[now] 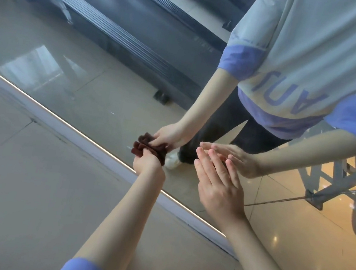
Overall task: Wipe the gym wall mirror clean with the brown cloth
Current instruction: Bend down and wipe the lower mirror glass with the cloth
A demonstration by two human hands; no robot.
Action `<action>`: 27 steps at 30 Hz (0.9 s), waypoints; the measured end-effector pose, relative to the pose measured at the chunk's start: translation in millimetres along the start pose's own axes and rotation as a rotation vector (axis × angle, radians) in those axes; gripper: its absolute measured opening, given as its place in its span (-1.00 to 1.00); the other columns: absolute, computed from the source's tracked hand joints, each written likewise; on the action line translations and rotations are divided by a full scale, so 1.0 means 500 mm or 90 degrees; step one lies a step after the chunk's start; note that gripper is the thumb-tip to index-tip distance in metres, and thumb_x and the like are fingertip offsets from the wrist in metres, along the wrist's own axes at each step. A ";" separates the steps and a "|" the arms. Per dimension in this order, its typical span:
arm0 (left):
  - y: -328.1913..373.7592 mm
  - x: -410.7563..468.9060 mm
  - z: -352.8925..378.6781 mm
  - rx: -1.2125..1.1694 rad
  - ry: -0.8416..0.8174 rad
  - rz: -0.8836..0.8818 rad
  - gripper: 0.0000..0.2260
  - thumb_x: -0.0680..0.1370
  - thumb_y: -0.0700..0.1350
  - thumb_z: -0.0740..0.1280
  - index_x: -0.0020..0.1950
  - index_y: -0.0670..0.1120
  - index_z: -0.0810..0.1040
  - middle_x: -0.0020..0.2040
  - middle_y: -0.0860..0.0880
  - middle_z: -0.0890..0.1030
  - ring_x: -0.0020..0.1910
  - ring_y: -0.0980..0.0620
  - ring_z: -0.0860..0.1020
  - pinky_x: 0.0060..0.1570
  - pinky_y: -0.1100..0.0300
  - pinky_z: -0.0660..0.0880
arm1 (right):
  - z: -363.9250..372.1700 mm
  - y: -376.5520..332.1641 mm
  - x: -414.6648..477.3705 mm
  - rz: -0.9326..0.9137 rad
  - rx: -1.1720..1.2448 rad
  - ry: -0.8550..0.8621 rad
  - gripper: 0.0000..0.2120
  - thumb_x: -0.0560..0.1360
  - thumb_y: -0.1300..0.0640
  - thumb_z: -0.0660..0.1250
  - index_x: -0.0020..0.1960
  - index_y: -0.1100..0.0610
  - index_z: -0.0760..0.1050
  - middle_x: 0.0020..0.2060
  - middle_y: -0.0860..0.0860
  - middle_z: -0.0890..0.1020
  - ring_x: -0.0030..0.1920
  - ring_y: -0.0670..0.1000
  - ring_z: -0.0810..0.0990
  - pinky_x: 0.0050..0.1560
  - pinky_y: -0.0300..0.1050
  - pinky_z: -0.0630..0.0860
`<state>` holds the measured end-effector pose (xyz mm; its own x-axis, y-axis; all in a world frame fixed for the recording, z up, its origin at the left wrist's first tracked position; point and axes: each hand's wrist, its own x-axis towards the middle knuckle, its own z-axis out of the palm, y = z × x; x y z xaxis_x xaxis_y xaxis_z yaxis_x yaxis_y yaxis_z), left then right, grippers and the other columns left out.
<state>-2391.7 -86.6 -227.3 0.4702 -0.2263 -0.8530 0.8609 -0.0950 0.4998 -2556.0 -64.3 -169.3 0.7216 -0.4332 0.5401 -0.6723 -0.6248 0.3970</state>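
At the left, the tiled floor (pixel 17 181) meets the wall mirror (pixel 79 68) along a lit strip (pixel 46 107). Low on the glass, just above that strip, the left hand (pixel 149 164) bunches the brown cloth (pixel 139 149) in curled fingers and presses it to the surface, probably to scrub the bottom edge. To the right, the right hand (pixel 218 181) is spread flat and holds nothing, reaching the glass, seemingly as a brace.
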 end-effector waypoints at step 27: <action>-0.081 -0.090 -0.010 0.112 -0.099 0.061 -0.68 0.68 -0.08 0.20 0.42 -0.08 0.50 0.33 -0.13 0.47 0.18 -0.09 0.55 0.24 0.07 0.50 | 0.014 -0.020 -0.001 0.038 0.048 0.041 -0.67 0.64 0.24 0.10 0.31 0.18 0.52 0.42 0.04 0.35 0.45 0.06 0.32 0.50 -0.03 0.12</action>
<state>-2446.8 -67.9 -209.7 0.5008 -0.3880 -0.7737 0.7605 -0.2296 0.6074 -2548.6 -62.6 -178.8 0.6669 -0.4297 0.6088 -0.6973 -0.6479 0.3066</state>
